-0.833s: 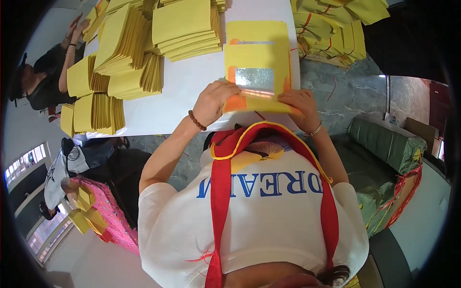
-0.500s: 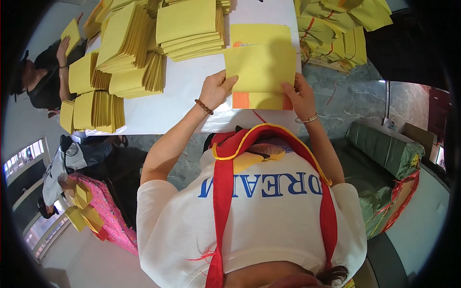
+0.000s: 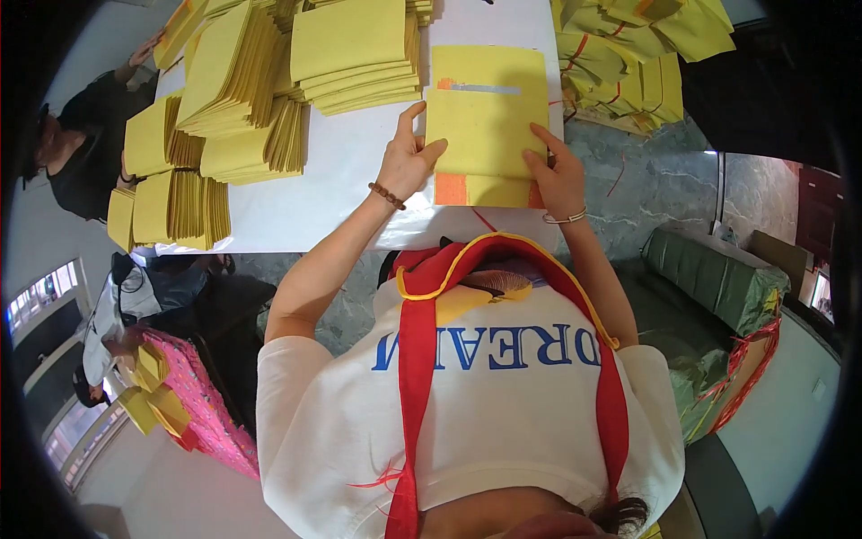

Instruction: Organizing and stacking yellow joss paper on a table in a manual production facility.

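Observation:
A yellow paper piece (image 3: 485, 135) lies flat over a longer yellow paper sheet (image 3: 489, 65) near the table's front edge. Orange patches (image 3: 451, 190) and a narrow grey strip (image 3: 485, 89) show on the sheet beneath. At the left edge of the upper piece is my left hand (image 3: 409, 162), its thumb touching the paper and its index finger stretched away. My right hand (image 3: 558, 180) is at the right edge, thumb and index finger spread apart against the paper. Both hands look open, though their lower fingers are partly hidden.
Yellow paper stacks (image 3: 350, 45) cover the left of the white table (image 3: 359, 153). Red-tied yellow bundles (image 3: 628, 72) lie at the far right. A co-worker (image 3: 81, 144) reaches toward the stacks from the left. Green wrapped packages (image 3: 718, 278) stand on my right.
The upper yellow piece has settled flatter onto the sheet beneath. My fingers have loosened from its edges and spread. The co-worker's raised hand has moved to the far stacks, no longer holding up a yellow piece.

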`<state>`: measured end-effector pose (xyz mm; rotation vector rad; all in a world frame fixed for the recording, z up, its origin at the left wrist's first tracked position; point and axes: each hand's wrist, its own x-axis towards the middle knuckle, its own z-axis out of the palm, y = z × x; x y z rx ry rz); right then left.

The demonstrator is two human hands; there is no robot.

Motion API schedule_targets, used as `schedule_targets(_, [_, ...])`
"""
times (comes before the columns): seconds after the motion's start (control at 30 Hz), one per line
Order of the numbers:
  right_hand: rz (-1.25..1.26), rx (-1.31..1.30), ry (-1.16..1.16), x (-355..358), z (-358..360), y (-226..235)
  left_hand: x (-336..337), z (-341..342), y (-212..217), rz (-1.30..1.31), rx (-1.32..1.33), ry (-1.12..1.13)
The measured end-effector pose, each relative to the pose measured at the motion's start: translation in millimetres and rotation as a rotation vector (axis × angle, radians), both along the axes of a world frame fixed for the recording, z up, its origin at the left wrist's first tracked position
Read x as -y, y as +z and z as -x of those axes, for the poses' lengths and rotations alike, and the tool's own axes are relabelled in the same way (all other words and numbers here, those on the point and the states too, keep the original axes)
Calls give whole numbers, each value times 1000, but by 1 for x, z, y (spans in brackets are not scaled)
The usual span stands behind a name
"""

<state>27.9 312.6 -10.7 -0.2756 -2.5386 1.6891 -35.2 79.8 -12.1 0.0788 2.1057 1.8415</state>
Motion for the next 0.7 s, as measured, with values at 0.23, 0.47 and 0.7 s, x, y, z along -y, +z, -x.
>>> schedule_targets(0.23, [-75,-35,-60,4,1,4,0,-3,34,554,-469,35])
schedule_targets(0.47, [-17,-88,-77,7,2,0,-44,-10,34,668,-1062,-449])
schedule_targets(0.7, [-717,-189,-39,13,-25,12,-46,-10,13,848,-1006,-546])
